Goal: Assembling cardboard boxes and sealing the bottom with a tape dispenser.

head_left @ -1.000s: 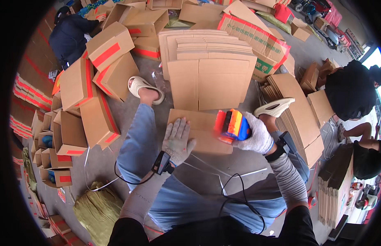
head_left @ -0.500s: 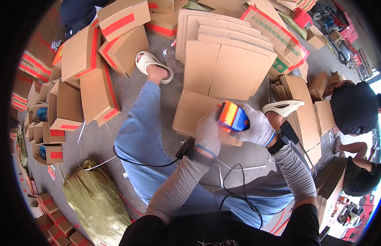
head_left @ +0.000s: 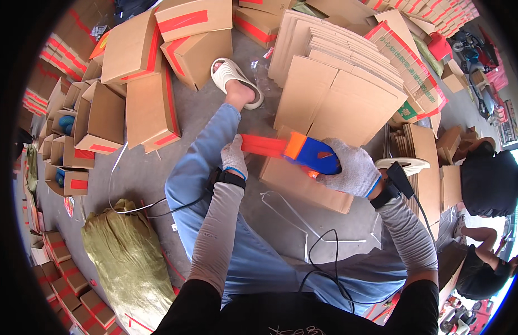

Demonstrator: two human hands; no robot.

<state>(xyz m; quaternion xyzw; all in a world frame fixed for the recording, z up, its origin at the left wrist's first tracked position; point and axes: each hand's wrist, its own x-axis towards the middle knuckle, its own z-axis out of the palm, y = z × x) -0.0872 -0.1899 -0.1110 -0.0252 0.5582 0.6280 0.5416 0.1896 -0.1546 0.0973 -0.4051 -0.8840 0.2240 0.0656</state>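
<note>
My right hand (head_left: pixel 349 169), in a grey work glove, is wrapped round a blue and orange tape dispenser (head_left: pixel 317 155). A strip of red tape (head_left: pixel 263 146) stretches from its orange front out to the left. The strip's far end is pinched in the gloved fingers of my left hand (head_left: pixel 235 155). Both hands are in front of my spread knees. Beneath the dispenser lies a brown cardboard box (head_left: pixel 312 187), partly hidden by my right hand and the tool. A stack of flattened cartons (head_left: pixel 340 100) leans just beyond it.
Red-taped boxes (head_left: pixel 150 109) are piled at the far left, near open cartons (head_left: pixel 100 123). A green woven sack (head_left: pixel 128 257) lies on the left. More flat cardboard (head_left: pixel 420 153) stands to the right, with two people beyond. Cables and white straps (head_left: pixel 295 223) trail around my legs.
My left hand has moved left, away from the dispenser, drawing out a length of red tape. The dispenser stays in my right hand, now turned more sideways. The view has shifted slightly.
</note>
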